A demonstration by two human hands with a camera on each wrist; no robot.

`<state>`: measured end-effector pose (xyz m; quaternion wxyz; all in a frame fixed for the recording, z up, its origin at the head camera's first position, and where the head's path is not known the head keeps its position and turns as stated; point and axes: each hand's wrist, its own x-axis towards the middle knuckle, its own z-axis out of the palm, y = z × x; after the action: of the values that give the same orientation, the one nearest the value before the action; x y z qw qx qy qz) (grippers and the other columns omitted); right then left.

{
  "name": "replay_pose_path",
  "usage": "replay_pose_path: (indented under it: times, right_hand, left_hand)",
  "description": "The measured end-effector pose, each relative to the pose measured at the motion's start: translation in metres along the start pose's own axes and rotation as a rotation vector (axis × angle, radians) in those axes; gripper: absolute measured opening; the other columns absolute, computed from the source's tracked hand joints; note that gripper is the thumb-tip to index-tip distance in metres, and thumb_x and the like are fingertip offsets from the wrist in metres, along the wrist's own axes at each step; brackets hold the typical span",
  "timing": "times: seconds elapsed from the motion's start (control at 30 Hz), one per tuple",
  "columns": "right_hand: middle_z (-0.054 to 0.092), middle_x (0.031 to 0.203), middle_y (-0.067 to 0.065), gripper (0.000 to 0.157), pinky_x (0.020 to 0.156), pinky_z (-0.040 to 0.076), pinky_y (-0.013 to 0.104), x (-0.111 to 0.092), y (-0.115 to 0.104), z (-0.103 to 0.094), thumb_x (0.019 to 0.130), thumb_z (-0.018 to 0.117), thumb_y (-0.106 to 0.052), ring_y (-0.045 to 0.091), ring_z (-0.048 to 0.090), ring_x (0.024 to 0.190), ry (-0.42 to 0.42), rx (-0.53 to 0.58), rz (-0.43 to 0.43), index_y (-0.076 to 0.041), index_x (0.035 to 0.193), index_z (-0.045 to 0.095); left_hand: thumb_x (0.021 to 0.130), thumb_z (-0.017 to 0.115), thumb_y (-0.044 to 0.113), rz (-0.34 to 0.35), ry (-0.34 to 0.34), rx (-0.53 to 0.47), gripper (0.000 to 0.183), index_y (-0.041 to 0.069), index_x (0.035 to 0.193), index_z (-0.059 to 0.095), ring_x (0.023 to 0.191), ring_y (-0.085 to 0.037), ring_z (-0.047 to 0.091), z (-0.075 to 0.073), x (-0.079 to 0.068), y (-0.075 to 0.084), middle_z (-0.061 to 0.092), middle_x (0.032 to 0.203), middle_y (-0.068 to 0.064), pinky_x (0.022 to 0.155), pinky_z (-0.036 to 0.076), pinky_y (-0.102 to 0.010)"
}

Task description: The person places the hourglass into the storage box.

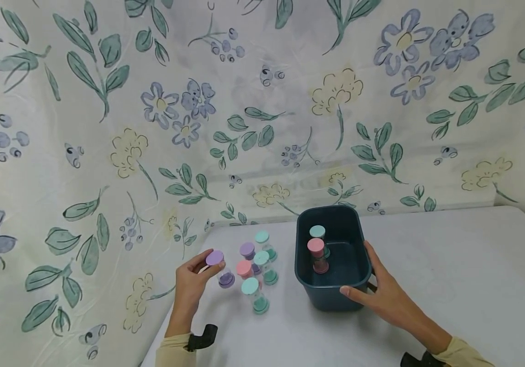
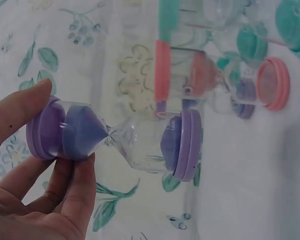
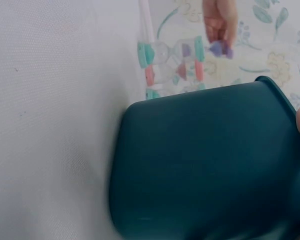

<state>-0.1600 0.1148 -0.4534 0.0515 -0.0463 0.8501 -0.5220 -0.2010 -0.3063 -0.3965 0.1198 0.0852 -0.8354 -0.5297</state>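
Observation:
My left hand [image 1: 191, 285] pinches the upper cap of a purple hourglass [image 2: 97, 135] between thumb and fingers. Blue-purple sand shows in both of its bulbs in the left wrist view. My right hand [image 1: 388, 295] holds a dark teal bin [image 1: 336, 298] at its right side, thumb at the near rim. Inside the bin stand a teal-capped hourglass [image 1: 317, 232] and a pink-capped hourglass [image 1: 316, 247]. Between the left hand and the bin, several more hourglasses stand in a cluster, among them a pink one [image 1: 244, 268], a purple one [image 1: 246, 250] and a front teal one [image 1: 250, 286].
A white table [image 1: 450, 275] carries everything and reaches far to the right of the bin. Behind it and along the left hangs a flower-patterned cloth [image 1: 244, 168]. The standing hourglasses are close together, left of the bin.

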Motion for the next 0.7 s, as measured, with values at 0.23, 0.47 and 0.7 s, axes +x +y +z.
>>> replay_pose_path:
  times: [0.23, 0.47, 0.7]
  right_hand:
    - [0.003, 0.175, 0.019, 0.122, 0.109, 0.04, 0.07, 0.0, 0.0, 0.0, 0.087, 0.079, -0.051, 0.056, 0.019, 0.155, -0.007, 0.009, 0.002, -0.029, 0.166, -0.011]
    - [0.003, 0.175, 0.019, 0.122, 0.109, 0.04, 0.071, 0.0, 0.0, 0.0, 0.087, 0.079, -0.051, 0.056, 0.019, 0.155, -0.006, 0.009, -0.003, -0.029, 0.166, -0.011]
    - [0.002, 0.175, 0.02, 0.123, 0.109, 0.04, 0.071, -0.001, -0.001, 0.0, 0.087, 0.079, -0.051, 0.057, 0.019, 0.154, -0.011, 0.011, -0.008, -0.029, 0.166, -0.012]
  left_hand:
    - [0.089, 0.082, 0.021, 0.039, 0.001, 0.009, 0.056, 0.01, 0.141, 0.064, 0.13, -0.021, 0.058, -0.001, -0.002, 0.024, 0.064, 0.142, -0.015, 0.103, 0.05, -0.016]
    - [0.088, 0.084, 0.018, 0.095, -0.014, -0.01, 0.056, 0.008, 0.139, 0.065, 0.118, -0.006, 0.059, 0.0, -0.002, 0.045, 0.065, 0.14, -0.012, 0.09, 0.049, -0.004]
    - [0.087, 0.084, 0.011, 0.151, -0.048, -0.088, 0.052, 0.006, 0.136, 0.067, 0.109, -0.001, 0.065, 0.006, -0.002, 0.065, 0.066, 0.135, -0.013, 0.092, 0.054, -0.01]
